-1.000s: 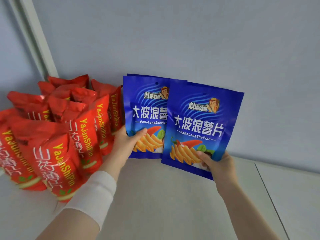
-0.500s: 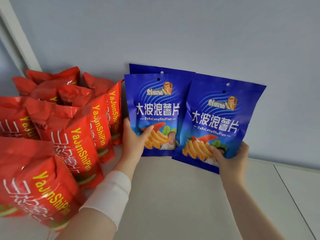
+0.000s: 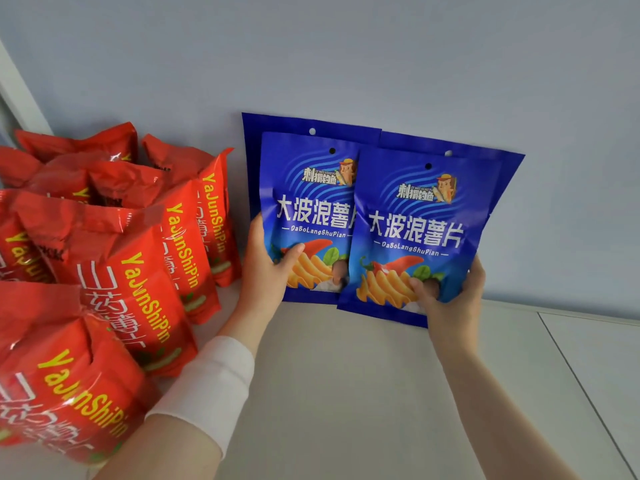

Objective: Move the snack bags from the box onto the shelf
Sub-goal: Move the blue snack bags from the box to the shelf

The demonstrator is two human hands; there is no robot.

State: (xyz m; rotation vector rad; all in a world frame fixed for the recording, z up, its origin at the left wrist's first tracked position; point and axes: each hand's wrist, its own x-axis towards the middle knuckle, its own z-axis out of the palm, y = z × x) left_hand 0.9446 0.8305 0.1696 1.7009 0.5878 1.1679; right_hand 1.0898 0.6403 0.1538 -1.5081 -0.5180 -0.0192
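Observation:
Blue snack bags stand upright against the back wall on the white shelf (image 3: 346,393). My left hand (image 3: 268,271) grips the lower left of the left blue bag (image 3: 308,216), thumb on its front; another blue bag shows behind it. My right hand (image 3: 446,299) holds the lower right corner of the right blue bag (image 3: 419,230), which overlaps the left one and also has a blue bag behind it. The box is out of view.
Several red snack bags (image 3: 131,271) stand in rows at the left, reaching the near left corner. A seam (image 3: 588,393) crosses the shelf at the right. A white post (image 3: 17,95) rises at the far left.
Both hands have pushed the blue bags back toward the wall. The right bag has slid left so that it overlaps the left one, and a second bag shows behind it.

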